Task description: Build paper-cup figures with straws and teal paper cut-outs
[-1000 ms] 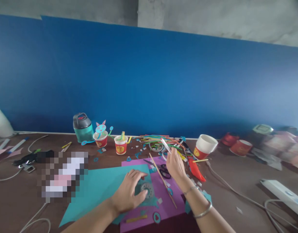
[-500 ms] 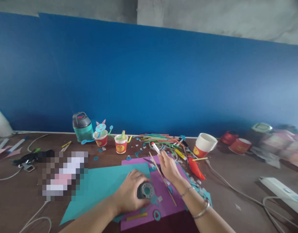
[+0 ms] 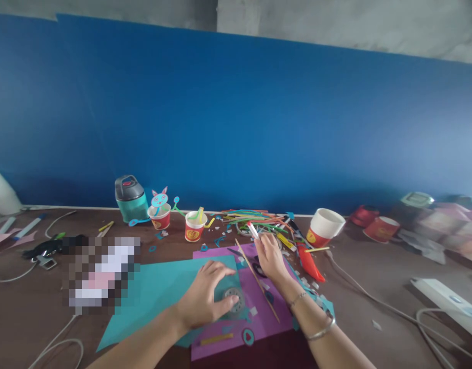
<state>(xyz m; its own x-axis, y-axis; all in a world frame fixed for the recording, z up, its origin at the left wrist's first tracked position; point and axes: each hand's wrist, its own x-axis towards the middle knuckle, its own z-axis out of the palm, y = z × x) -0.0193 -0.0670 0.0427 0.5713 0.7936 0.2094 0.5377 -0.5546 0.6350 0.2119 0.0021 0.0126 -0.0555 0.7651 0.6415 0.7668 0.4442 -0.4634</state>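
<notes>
My left hand [image 3: 205, 300] lies curled over a small round grey disc-like object [image 3: 234, 300], fingers resting on and around it, on the teal paper sheet [image 3: 155, 297]. A little further back, my right hand [image 3: 270, 256] is closed on a white pen or marker [image 3: 253, 230] with a red tip, held up above the purple paper sheet [image 3: 259, 318]. A thin wooden stick [image 3: 257, 279] lies slantwise across the purple sheet between my two hands. Black-handled scissors [image 3: 259, 269] lie partly hidden under my right hand.
Behind the sheets lie several coloured straws [image 3: 254, 218] and paper scraps. Red paper cups [image 3: 193, 228] stand at the back, one [image 3: 161, 215] with a blue paper rabbit; a tipped white cup [image 3: 324, 228] lies right. A teal jug [image 3: 130, 199], cables and a power strip [image 3: 447, 302] are around.
My right hand with the pen came down and leftward, closer to the purple sheet. My left hand lifted the grey disc slightly, then pressed it flat again on the teal paper.
</notes>
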